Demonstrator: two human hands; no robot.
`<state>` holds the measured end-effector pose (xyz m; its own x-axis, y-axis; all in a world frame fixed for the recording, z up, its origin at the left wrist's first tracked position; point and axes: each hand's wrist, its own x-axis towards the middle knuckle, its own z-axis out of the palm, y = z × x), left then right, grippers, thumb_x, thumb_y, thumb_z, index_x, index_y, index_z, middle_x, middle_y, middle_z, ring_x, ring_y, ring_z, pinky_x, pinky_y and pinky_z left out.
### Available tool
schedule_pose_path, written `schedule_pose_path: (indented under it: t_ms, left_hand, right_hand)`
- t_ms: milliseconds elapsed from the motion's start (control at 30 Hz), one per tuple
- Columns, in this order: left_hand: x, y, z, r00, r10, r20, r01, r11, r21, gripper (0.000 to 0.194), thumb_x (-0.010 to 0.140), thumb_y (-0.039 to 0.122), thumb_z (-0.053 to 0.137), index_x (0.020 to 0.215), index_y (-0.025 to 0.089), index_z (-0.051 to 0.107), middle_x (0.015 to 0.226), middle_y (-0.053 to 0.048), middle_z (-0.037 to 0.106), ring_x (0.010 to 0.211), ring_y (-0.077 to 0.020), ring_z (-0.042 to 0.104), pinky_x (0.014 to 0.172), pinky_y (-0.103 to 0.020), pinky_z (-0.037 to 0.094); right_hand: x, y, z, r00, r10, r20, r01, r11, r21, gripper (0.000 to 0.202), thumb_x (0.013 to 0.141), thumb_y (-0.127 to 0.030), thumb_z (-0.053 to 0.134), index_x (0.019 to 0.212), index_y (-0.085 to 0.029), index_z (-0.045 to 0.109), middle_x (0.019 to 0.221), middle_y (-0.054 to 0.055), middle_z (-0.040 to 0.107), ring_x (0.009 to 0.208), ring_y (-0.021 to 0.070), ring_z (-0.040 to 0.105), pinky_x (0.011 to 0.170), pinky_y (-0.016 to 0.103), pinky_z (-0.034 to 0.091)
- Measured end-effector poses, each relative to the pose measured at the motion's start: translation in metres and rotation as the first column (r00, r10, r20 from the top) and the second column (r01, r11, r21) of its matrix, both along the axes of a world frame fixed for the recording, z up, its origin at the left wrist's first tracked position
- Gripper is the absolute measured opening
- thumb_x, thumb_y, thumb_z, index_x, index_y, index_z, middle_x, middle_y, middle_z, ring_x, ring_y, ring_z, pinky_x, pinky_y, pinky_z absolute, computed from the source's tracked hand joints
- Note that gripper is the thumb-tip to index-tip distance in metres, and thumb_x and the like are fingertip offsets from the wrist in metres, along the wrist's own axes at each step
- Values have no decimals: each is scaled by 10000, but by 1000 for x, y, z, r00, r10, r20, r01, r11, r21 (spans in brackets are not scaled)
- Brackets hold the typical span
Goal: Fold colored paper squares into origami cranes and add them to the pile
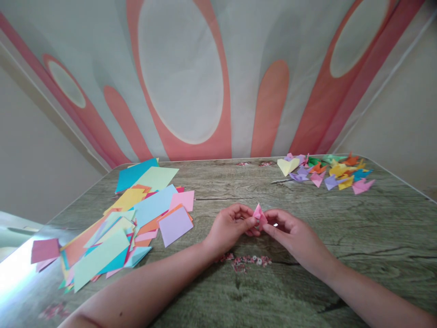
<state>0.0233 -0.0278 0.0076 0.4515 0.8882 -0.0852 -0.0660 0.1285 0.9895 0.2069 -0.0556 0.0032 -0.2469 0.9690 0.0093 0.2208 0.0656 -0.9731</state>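
Note:
A small folded piece of pink origami paper (258, 214) is held above the middle of the table, its pointed tip upward. My left hand (237, 223) pinches it from the left between thumb and fingers. From the right, my right hand (282, 227) grips the same paper with thumb and fingertips. Fingers cover its lower part, so the full shape of the fold is hidden.
Loose coloured paper sheets (102, 259) lie heaped on the left, with a lilac square (175, 226) nearest my left hand. Several folded paper figures (336, 171) stand at the back right. The wood-grain table (375, 246) meets a printed backdrop (239, 91) behind.

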Motion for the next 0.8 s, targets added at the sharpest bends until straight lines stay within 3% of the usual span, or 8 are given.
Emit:
schedule_pose_path:
  t_ms: [200, 333, 533, 800]
  left_hand:
    - [1, -2, 2, 998, -7, 56, 10, 999, -52, 386, 752, 394, 703, 971, 144, 506, 807, -20, 621, 644, -125, 637, 603, -247, 493]
    - [2, -2, 0, 998, 58, 18, -58, 998, 23, 378, 687, 328, 765, 877, 152, 489, 826, 3, 587, 648, -94, 599, 595, -219, 477]
    - [1, -4, 3, 976, 176, -128, -149, 970, 194, 335, 713, 321, 747, 861, 162, 493, 826, -13, 620, 732, -126, 615, 645, -232, 468]
    - [0, -7, 6, 976, 91, -200, -42, 971, 235, 241, 763, 363, 698, 836, 138, 655, 903, -65, 683, 828, -162, 632, 774, -270, 486]
  right_hand:
    - [-1, -4, 6, 987, -95, 128, 80, 990, 120, 171, 859, -337, 574, 953, -217, 653, 868, 21, 688, 750, 174, 619, 688, 277, 467]
    - [-3, -7, 5, 974, -124, 188, 83, 973, 216, 94, 851, -287, 583, 916, -235, 628, 856, -1, 665, 703, 150, 591, 660, 253, 450]
    - [-2, -8, -1, 972, -163, 170, 121, 965, 233, 51, 837, -237, 584, 849, -225, 537, 791, -16, 606, 737, 149, 593, 684, 249, 446]
    - [-2, -8, 1, 977, -145, 156, 107, 968, 228, 68, 848, -281, 574, 853, -220, 544, 825, 6, 636, 795, 171, 617, 733, 271, 467]
